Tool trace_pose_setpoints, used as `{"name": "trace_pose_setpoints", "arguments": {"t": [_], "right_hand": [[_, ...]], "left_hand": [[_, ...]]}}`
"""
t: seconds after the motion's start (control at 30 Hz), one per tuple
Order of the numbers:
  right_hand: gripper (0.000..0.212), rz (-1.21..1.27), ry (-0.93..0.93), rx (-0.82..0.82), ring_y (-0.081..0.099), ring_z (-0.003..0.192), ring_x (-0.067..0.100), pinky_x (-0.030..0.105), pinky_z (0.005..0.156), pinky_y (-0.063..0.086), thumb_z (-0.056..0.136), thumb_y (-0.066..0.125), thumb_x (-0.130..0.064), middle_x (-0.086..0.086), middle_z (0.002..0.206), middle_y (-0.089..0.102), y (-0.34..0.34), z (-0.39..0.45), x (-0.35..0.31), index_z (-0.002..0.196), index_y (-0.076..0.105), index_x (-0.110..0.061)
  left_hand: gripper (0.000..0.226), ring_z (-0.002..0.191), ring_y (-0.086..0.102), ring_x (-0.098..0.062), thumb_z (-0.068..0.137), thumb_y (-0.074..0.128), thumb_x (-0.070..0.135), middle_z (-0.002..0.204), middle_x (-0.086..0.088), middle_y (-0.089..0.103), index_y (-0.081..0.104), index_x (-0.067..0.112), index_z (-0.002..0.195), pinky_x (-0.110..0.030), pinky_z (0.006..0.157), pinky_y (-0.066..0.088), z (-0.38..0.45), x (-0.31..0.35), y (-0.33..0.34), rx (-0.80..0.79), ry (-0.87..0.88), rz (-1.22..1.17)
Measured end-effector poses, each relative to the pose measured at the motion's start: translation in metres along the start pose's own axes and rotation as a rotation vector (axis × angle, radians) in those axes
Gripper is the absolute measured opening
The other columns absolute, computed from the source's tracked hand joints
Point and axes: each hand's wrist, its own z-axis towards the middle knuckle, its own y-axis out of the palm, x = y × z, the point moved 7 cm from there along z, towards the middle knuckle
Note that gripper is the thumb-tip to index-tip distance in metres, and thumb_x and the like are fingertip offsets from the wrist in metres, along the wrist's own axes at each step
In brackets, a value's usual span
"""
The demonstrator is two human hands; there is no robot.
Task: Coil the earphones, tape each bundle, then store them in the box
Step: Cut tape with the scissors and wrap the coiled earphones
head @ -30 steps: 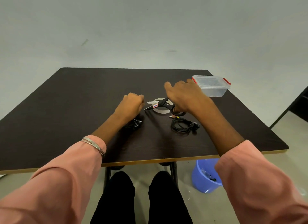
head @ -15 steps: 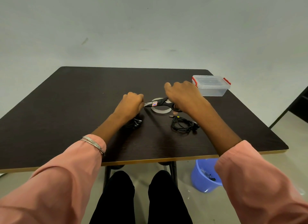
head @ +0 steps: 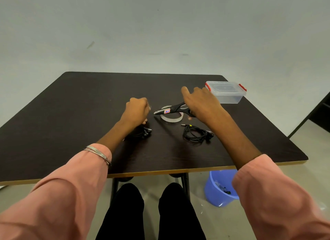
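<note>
Basically, nearest is the worktop (head: 71,146) front edge, with a blue bucket (head: 217,188) on the floor below right. Next back, two black earphone bundles: the left earphones (head: 144,132) lie partly under the left wrist, the right earphones (head: 196,133) sit coiled loosely with the jack plug pointing left, no tape visible on either from here. Behind them the tape roll (head: 171,119) lies flat between the two hands. Left hand (head: 136,110) is fisted, fingertips pinched together near the scissor tips, likely on a tape end, though the strip is too thin to see. Right hand (head: 200,102) is clamped on the handles of the scissors (head: 171,110), blades nearly closed, pointing left over the roll. Farthest, the clear box (head: 225,92) with red clips sits at the right rear corner, lid on, well apart from the bundles.

Step in hand looks like cutting a tape strip. To do it well: keep the strip taut between the left pinch and the roll, cut square and close to the roll, leave enough length to wrap a bundle fully, and keep the sticky side from folding on itself. Risk: slack tape curling onto the blades.
</note>
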Motion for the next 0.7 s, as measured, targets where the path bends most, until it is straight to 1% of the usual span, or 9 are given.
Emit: {"name": "trace_pose_setpoints", "arguments": {"t": [0.07, 0.17, 0.27, 0.37, 0.43, 0.5, 0.53, 0.63, 0.7], "right_hand": [[0.056, 0.03, -0.015, 0.012, 0.044, 0.079, 0.028, 0.034, 0.07, 0.03, 0.078, 0.076, -0.019, 0.017, 0.094, 0.062, 0.008, 0.003, 0.002, 0.114, 0.035, -0.005], [0.066, 0.101, -0.014, -0.007, 0.052, 0.092, 0.031, 0.038, 0.075, 0.033, 0.07, 0.082, -0.028, 0.016, 0.094, 0.063, 0.018, 0.004, 0.004, 0.114, 0.038, -0.006], [0.072, 0.165, 0.011, -0.056, 0.048, 0.1, 0.032, 0.043, 0.086, 0.035, 0.067, 0.081, -0.039, 0.016, 0.094, 0.063, 0.024, 0.001, 0.007, 0.115, 0.037, -0.008], [0.073, 0.26, 0.057, -0.166, 0.046, 0.106, 0.033, 0.047, 0.096, 0.032, 0.067, 0.08, -0.044, 0.017, 0.1, 0.06, 0.035, 0.001, 0.01, 0.116, 0.036, -0.012], [0.076, 0.362, 0.093, -0.213, 0.048, 0.106, 0.033, 0.047, 0.097, 0.031, 0.066, 0.081, -0.048, 0.014, 0.105, 0.06, 0.04, 0.002, 0.011, 0.116, 0.036, -0.015], [0.08, 0.471, 0.134, -0.241, 0.05, 0.106, 0.032, 0.046, 0.094, 0.031, 0.063, 0.082, -0.051, 0.011, 0.11, 0.059, 0.042, 0.003, 0.013, 0.117, 0.035, -0.016], [0.083, 0.528, 0.153, -0.258, 0.051, 0.106, 0.031, 0.045, 0.094, 0.032, 0.061, 0.082, -0.052, 0.01, 0.11, 0.059, 0.043, 0.003, 0.013, 0.119, 0.035, -0.016], [0.092, 0.68, 0.194, -0.333, 0.052, 0.111, 0.033, 0.049, 0.101, 0.038, 0.059, 0.083, -0.053, 0.015, 0.119, 0.055, 0.045, 0.002, 0.014, 0.128, 0.035, -0.016], [0.096, 0.707, 0.205, -0.359, 0.051, 0.114, 0.034, 0.052, 0.102, 0.039, 0.057, 0.082, -0.054, 0.017, 0.126, 0.052, 0.046, 0.003, 0.014, 0.131, 0.034, -0.016]], "left_hand": [[0.016, 0.052, 0.07, -0.02, 0.094, 0.05, 0.01, 0.078, -0.007, 0.066, 0.06, 0.003, 0.084, -0.032, 0.052, 0.06, -0.001, -0.002, -0.002, 0.005, -0.022, -0.046], [0.015, 0.058, 0.071, -0.02, 0.094, 0.049, 0.005, 0.074, -0.001, 0.064, 0.061, 0.0, 0.086, -0.028, 0.051, 0.059, -0.003, -0.003, -0.004, -0.017, -0.055, -0.134], [0.017, 0.065, 0.072, -0.024, 0.095, 0.048, 0.004, 0.077, -0.011, 0.068, 0.062, -0.002, 0.088, -0.028, 0.055, 0.06, -0.006, -0.004, -0.005, -0.048, -0.069, -0.206], [0.014, 0.077, 0.073, -0.025, 0.096, 0.051, 0.006, 0.085, -0.016, 0.071, 0.062, 0.0, 0.089, -0.028, 0.065, 0.061, -0.01, -0.005, -0.004, -0.118, -0.06, -0.293], [0.01, 0.086, 0.072, -0.023, 0.094, 0.056, 0.008, 0.089, -0.01, 0.073, 0.064, 0.004, 0.088, -0.032, 0.075, 0.06, -0.013, -0.006, -0.001, -0.193, -0.009, -0.309], [0.007, 0.094, 0.07, -0.019, 0.092, 0.061, 0.01, 0.097, -0.004, 0.073, 0.065, 0.012, 0.086, -0.036, 0.086, 0.057, -0.016, -0.005, 0.001, -0.252, 0.09, -0.26], [0.007, 0.099, 0.069, -0.016, 0.091, 0.063, 0.011, 0.103, -0.001, 0.073, 0.065, 0.014, 0.085, -0.034, 0.09, 0.055, -0.018, -0.003, 0.002, -0.268, 0.144, -0.242], [0.012, 0.111, 0.062, -0.01, 0.091, 0.061, 0.005, 0.115, 0.007, 0.066, 0.063, 0.016, 0.084, -0.013, 0.091, 0.048, -0.027, 0.01, 0.007, -0.352, 0.279, -0.23], [0.022, 0.12, 0.054, -0.007, 0.091, 0.059, 0.004, 0.125, 0.008, 0.061, 0.06, 0.023, 0.08, -0.014, 0.093, 0.046, -0.031, 0.018, 0.012, -0.416, 0.37, -0.177]]}}
